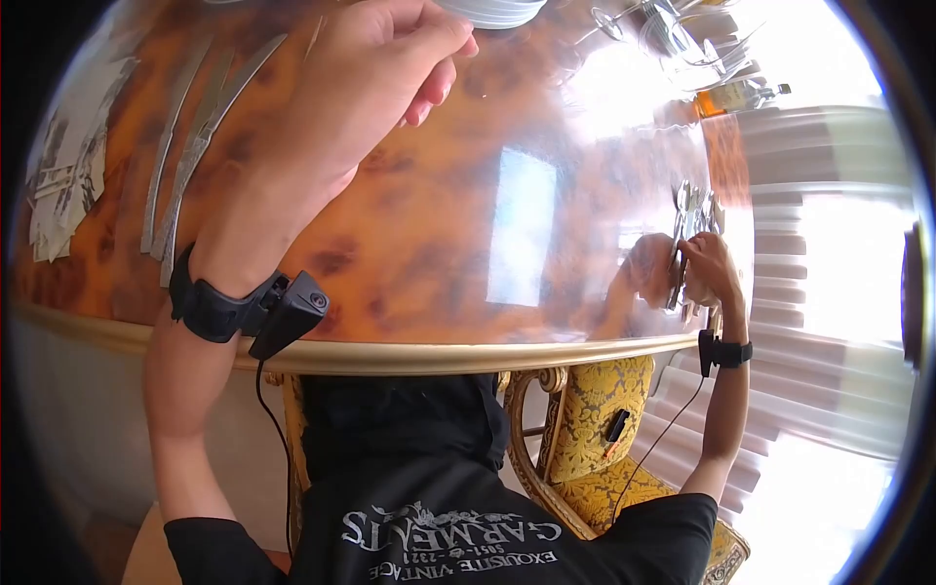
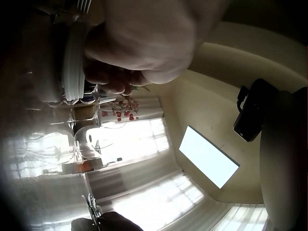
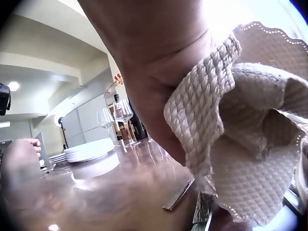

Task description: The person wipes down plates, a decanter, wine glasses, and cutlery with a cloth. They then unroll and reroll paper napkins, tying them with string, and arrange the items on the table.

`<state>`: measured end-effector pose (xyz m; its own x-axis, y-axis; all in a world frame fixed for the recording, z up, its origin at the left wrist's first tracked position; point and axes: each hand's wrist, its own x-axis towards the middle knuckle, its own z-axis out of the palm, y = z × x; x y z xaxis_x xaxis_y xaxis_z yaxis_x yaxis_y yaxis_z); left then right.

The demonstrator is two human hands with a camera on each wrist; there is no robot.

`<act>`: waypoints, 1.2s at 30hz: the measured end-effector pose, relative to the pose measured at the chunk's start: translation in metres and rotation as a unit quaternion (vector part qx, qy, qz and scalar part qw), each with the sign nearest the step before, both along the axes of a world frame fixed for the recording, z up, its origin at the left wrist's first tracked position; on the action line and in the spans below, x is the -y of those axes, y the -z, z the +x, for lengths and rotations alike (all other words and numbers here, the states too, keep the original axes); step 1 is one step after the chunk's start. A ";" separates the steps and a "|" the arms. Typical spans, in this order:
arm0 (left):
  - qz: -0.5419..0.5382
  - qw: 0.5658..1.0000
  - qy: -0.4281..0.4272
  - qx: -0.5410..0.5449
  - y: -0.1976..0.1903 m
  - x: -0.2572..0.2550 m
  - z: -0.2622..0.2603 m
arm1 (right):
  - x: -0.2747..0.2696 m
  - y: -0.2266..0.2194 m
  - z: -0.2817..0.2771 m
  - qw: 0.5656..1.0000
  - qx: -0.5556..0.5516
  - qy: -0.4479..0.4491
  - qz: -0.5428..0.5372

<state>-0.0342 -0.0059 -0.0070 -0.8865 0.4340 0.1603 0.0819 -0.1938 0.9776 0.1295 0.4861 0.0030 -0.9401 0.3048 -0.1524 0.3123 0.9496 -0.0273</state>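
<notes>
In the head view my left hand (image 1: 370, 88) is over the table, fingers curled and nothing visible in them, just short of a stack of white plates (image 1: 492, 10). At the table's right edge, my right hand (image 1: 712, 268) has its fingers and thumb at a bunch of metal cutlery (image 1: 694, 210). The right wrist view shows that hand (image 3: 159, 91) beside a beige quilted cloth (image 3: 250, 178) with a beaded edge, which hides the fingertips; dark cutlery pieces (image 3: 202, 209) lie below. Whether the hand touches the cloth is unclear.
Long knives (image 1: 200, 136) and a patterned sheet or cloth (image 1: 73, 185) lie at the left of the table (image 1: 429, 234). Wine glasses (image 1: 682, 44) and an amber bottle (image 1: 726, 97) are at the back right. A yellow upholstered chair (image 1: 600, 414) stands by the near edge.
</notes>
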 end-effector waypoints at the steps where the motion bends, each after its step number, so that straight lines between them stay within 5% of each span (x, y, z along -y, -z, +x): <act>1: 0.000 1.000 -0.003 -0.002 0.000 0.000 0.000 | -0.029 0.016 0.000 0.994 0.024 -0.107 0.025; 5: 0.017 1.000 0.001 0.000 0.003 -0.004 0.004 | -0.019 0.011 -0.014 0.986 0.047 -0.155 0.032; 7: 0.023 1.000 -0.016 0.004 0.004 -0.006 0.007 | 0.025 -0.008 -0.022 0.992 0.045 0.064 -0.104; 13: -0.004 0.999 0.025 0.038 0.000 -0.006 0.007 | 0.055 -0.021 -0.046 0.939 0.017 0.102 -0.330; 15: -0.016 0.999 0.037 0.034 -0.001 -0.006 0.009 | 0.115 -0.020 -0.053 0.929 -0.185 -0.019 -0.319; 17: -0.042 0.995 0.081 0.026 0.006 -0.009 0.007 | 0.205 -0.036 -0.075 0.845 -0.207 0.127 -0.476; 19: -0.068 0.991 0.104 0.049 0.003 -0.011 0.009 | 0.217 -0.027 -0.103 0.794 -0.031 -0.004 -0.607; 23: -0.014 0.982 0.136 0.131 -0.002 -0.011 0.013 | 0.296 -0.019 -0.133 0.807 -0.077 -0.122 -0.573; 31: 0.057 0.995 -0.011 0.080 -0.003 -0.008 0.004 | 0.328 -0.018 -0.163 0.786 -0.081 -0.155 -0.593; 36: 0.025 0.991 0.017 0.134 0.002 -0.005 0.006 | 0.316 -0.011 -0.167 0.807 -0.091 -0.218 -0.541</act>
<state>-0.0279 -0.0007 -0.0089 -0.8848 0.4625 -0.0569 -0.1867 -0.2398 0.9527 -0.0380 0.1706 0.0140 -0.9590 -0.2798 0.0446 -0.1475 0.3586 -0.9218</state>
